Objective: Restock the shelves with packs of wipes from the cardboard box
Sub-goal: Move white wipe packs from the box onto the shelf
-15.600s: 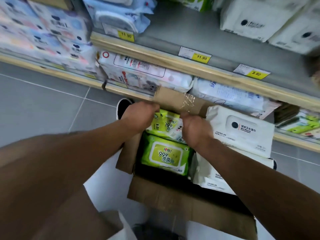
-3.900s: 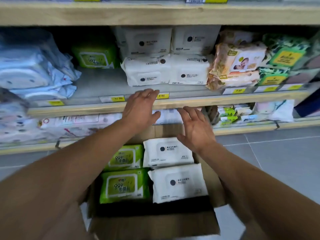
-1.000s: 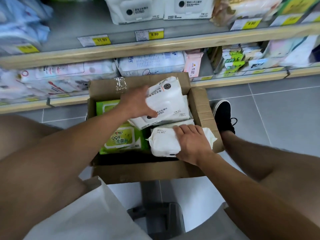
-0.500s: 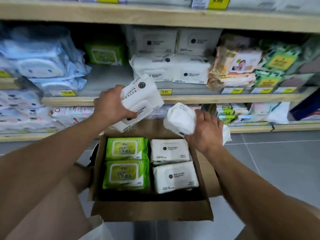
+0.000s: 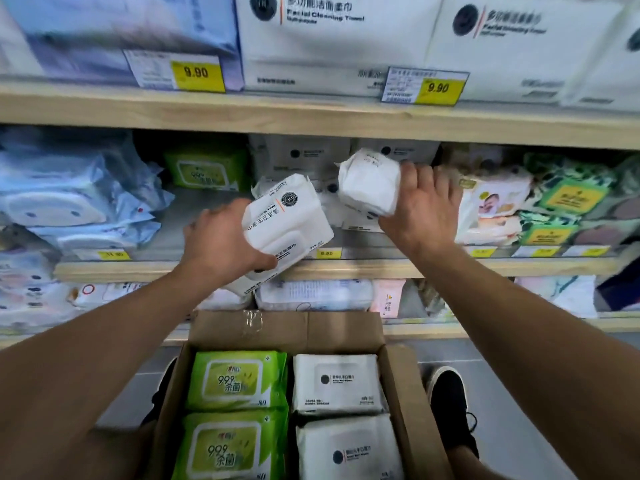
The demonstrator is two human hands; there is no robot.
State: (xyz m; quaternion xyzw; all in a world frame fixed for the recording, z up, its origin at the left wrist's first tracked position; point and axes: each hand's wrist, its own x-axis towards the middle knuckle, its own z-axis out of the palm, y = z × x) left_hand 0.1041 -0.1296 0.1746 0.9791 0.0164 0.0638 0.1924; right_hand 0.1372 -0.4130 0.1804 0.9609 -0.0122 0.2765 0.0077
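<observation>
My left hand (image 5: 221, 247) grips a white pack of wipes (image 5: 287, 226), tilted, just in front of the middle shelf (image 5: 346, 268). My right hand (image 5: 420, 206) grips a second white pack (image 5: 369, 183) end-on, raised inside the shelf opening in front of the stacked white packs (image 5: 301, 155) there. Below, the open cardboard box (image 5: 405, 393) holds two green packs (image 5: 235, 382) on its left and two white packs (image 5: 336, 384) on its right.
Blue packs (image 5: 69, 195) lie at the shelf's left and a green pack (image 5: 204, 168) at its back. Beige and green packs (image 5: 519, 202) fill the right. Large white boxes (image 5: 332, 36) stand on the upper shelf. My shoes (image 5: 450, 403) flank the box on the grey floor.
Both hands have risen from above the box to the middle shelf with their white packs. The right pack has gone furthest in, up to the stacked white packs.
</observation>
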